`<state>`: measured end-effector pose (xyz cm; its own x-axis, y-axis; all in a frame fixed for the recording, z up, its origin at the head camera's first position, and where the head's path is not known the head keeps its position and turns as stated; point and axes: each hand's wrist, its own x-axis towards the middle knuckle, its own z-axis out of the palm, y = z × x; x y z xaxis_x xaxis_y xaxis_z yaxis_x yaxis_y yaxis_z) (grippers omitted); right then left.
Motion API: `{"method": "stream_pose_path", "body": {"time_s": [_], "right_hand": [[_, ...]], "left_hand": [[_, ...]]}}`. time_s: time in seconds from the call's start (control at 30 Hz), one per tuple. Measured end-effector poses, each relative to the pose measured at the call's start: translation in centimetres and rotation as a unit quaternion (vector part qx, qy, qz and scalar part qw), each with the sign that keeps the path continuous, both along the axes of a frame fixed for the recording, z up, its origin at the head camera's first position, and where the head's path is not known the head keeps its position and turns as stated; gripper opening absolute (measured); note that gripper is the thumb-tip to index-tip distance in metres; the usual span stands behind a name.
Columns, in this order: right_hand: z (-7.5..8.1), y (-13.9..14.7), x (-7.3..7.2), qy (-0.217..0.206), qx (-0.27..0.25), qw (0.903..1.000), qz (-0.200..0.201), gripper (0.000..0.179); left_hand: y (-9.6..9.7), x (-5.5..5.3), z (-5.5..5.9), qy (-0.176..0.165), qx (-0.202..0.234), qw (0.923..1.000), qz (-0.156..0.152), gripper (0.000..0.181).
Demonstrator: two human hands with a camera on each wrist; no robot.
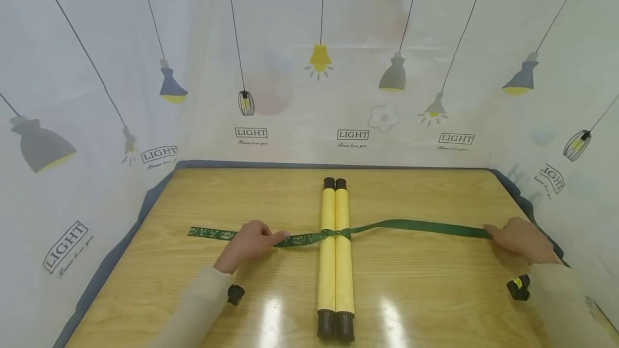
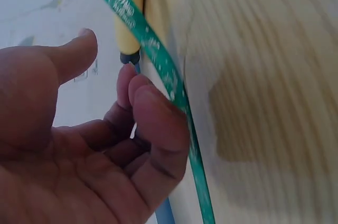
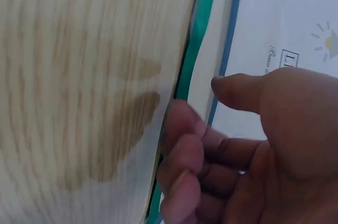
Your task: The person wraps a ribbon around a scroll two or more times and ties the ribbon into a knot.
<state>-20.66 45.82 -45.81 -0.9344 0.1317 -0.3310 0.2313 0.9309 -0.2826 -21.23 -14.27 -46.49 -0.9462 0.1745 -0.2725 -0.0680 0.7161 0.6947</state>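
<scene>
Two yellow rolls with black end caps lie side by side in the middle of the wooden table. A green ribbon is tied round them and runs out to both sides. My left hand rests on the left stretch, close to the rolls. In the left wrist view its fingers curl loosely against the ribbon, thumb held apart, with a roll end beyond. My right hand touches the ribbon's right end. Its fingertips lie over the ribbon, thumb apart.
A white curtain printed with lamps closes in the table at the back and on both sides. A blue border runs along the table's edges. Black wrist-worn cameras sit behind each hand.
</scene>
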Motion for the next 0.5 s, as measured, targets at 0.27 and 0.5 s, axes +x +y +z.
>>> {"method": "stream_pose_path", "body": {"time_s": [0.27,0.5], "right_hand": [[-0.6,0.2,-0.9,-0.041,0.027,0.9976,-0.050,0.105],[-1.5,0.1,-1.6,-0.021,0.035,0.9979,-0.050,0.089]], "left_hand": [[3.1,-0.4,-0.6,0.009,-0.037,0.9991,-0.020,0.067],[4.9,-0.5,-1.0,0.059,-0.153,0.9864,-0.015,0.060]]}}
